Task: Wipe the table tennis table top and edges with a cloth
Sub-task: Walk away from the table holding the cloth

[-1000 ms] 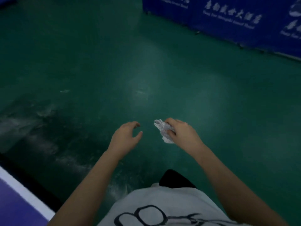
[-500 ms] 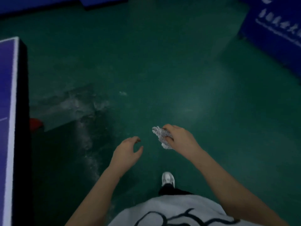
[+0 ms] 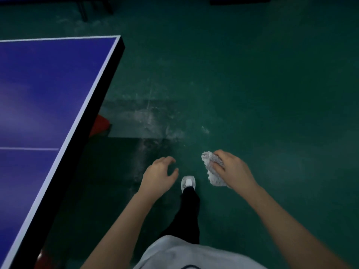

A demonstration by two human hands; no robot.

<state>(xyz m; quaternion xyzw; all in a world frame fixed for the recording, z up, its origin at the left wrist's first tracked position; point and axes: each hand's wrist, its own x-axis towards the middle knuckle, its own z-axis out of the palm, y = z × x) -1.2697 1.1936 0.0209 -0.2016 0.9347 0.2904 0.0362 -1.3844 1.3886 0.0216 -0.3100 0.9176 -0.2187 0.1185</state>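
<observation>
The blue table tennis table point(image 3: 48, 90) fills the left of the view, with white lines and a black side edge running diagonally down to the lower left. My right hand point(image 3: 233, 169) is over the green floor, right of the table, shut on a crumpled white cloth point(image 3: 210, 167). My left hand point(image 3: 157, 175) hovers beside it with fingers curled apart and nothing in it. Both hands are well clear of the table edge.
Something red point(image 3: 100, 124) sits on the floor under the table's edge. My white shoe point(image 3: 188, 182) and dark trouser leg are between my hands. Table legs point(image 3: 83, 11) and blue barriers point(image 3: 240, 0) stand at the far top. Scuffed green floor point(image 3: 272, 94) spreads right.
The view has swung left, bringing much more of the blue table into sight. My hands keep the same pose, the right still holding the cloth. One foot has stepped forward.
</observation>
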